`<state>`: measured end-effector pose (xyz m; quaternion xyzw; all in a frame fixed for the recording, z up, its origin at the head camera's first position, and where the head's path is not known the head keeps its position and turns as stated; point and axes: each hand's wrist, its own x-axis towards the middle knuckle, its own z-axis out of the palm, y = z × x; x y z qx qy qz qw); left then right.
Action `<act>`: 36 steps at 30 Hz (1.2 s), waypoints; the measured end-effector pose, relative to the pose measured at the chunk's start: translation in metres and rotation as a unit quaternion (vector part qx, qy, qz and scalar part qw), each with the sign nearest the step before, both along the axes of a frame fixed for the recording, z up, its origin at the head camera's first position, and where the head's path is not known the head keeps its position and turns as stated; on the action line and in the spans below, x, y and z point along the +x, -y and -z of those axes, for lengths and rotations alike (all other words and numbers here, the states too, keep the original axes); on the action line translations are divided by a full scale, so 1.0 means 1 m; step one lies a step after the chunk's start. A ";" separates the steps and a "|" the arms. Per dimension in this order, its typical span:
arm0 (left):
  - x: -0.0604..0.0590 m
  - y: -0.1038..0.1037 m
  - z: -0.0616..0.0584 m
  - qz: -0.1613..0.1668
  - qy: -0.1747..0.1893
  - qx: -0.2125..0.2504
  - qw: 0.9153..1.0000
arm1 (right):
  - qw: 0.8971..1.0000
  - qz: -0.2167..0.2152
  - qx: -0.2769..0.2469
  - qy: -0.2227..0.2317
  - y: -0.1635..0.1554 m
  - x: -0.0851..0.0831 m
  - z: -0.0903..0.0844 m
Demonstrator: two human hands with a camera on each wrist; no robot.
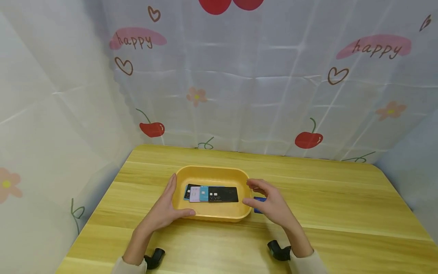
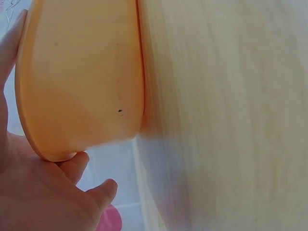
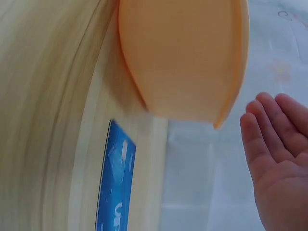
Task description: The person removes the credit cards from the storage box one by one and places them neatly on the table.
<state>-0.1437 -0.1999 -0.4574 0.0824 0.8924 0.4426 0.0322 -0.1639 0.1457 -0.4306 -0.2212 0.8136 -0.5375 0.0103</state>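
Note:
A shallow yellow tray (image 1: 212,168) sits on the wooden table (image 1: 342,205) with several cards lying in a row inside it, among them a black VIP card (image 1: 223,194) and a light blue card (image 1: 203,193). My left hand (image 1: 167,207) rests against the tray's left wall, fingers straight along the rim and thumb on the front wall; the left wrist view shows its palm (image 2: 43,192) against the tray (image 2: 77,77). My right hand (image 1: 268,201) hovers open just right of the tray, apart from it, above a blue card (image 1: 259,199) lying on the table. The right wrist view shows that blue card (image 3: 115,183), the tray (image 3: 183,53) and the relaxed fingers (image 3: 269,130).
A cloth backdrop printed with cherries and hearts closes off the back and both sides of the table. Bare wood lies on the table's right half and in front of the tray. Black wrist-camera mounts (image 1: 278,251) show at both cuffs.

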 end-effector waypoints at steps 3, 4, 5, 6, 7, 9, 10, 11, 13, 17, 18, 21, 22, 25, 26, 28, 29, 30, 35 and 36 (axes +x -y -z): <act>0.000 0.000 0.000 0.000 0.001 0.003 1.000 | 0.999 -0.037 0.010 0.029 0.011 -0.001 -0.002; 0.000 0.000 0.000 0.001 0.001 0.004 1.000 | 0.998 -0.049 0.012 0.038 0.015 -0.002 -0.002; 0.000 0.001 0.000 0.001 0.000 0.006 1.000 | 0.997 -0.060 0.013 0.047 0.019 -0.002 -0.002; 0.001 0.001 -0.001 0.002 0.001 0.007 1.000 | 0.996 -0.070 0.014 0.054 0.022 -0.003 -0.003; 0.001 0.000 0.000 0.002 0.001 0.008 1.000 | 0.995 -0.078 0.015 0.061 0.026 -0.003 -0.003; 0.000 -0.001 0.000 0.002 0.000 0.008 1.000 | 0.994 -0.089 0.013 0.065 0.032 -0.003 -0.003; 0.000 -0.001 0.000 0.002 0.000 0.008 1.000 | 0.994 -0.091 0.013 0.066 0.035 -0.003 -0.003; 0.000 -0.001 0.000 0.002 0.000 0.007 1.000 | 0.994 -0.092 0.013 0.065 0.037 -0.003 -0.003; 0.000 -0.002 0.001 0.003 -0.001 0.007 1.000 | 0.994 -0.092 0.011 0.062 0.041 -0.003 -0.004; -0.001 -0.002 0.000 0.002 0.002 0.003 1.000 | 0.994 -0.089 0.019 0.063 0.048 -0.003 -0.004; -0.001 -0.002 0.000 0.001 0.004 0.003 1.000 | 0.993 -0.088 0.022 0.070 0.050 -0.004 -0.004; 0.000 -0.002 0.000 -0.003 0.010 0.005 1.000 | 0.991 -0.094 0.032 0.089 0.057 -0.008 -0.004; 0.000 -0.001 0.000 -0.003 0.012 0.007 1.000 | 0.990 -0.096 0.036 0.093 0.060 -0.009 -0.004; 0.000 0.000 0.003 -0.002 0.014 0.015 1.000 | 0.989 -0.103 0.050 0.093 0.068 -0.012 -0.003; 0.000 0.000 0.004 -0.002 0.013 0.016 1.000 | 0.989 -0.107 0.055 0.088 0.070 -0.012 -0.003; 0.000 0.001 0.004 -0.001 0.010 0.018 1.000 | 0.989 -0.111 0.064 0.081 0.074 -0.013 -0.002; 0.000 0.001 0.005 0.001 0.008 0.018 1.000 | 0.988 -0.112 0.069 0.077 0.076 -0.014 -0.001; 0.000 0.001 0.004 0.002 0.006 0.019 1.000 | 0.988 -0.113 0.072 0.075 0.078 -0.014 0.000; -0.001 0.002 0.003 0.007 -0.001 0.017 1.000 | 0.986 -0.116 0.089 0.074 0.084 -0.016 0.002; -0.001 0.002 0.003 0.007 -0.001 0.016 1.000 | 0.986 -0.118 0.092 0.074 0.085 -0.017 0.002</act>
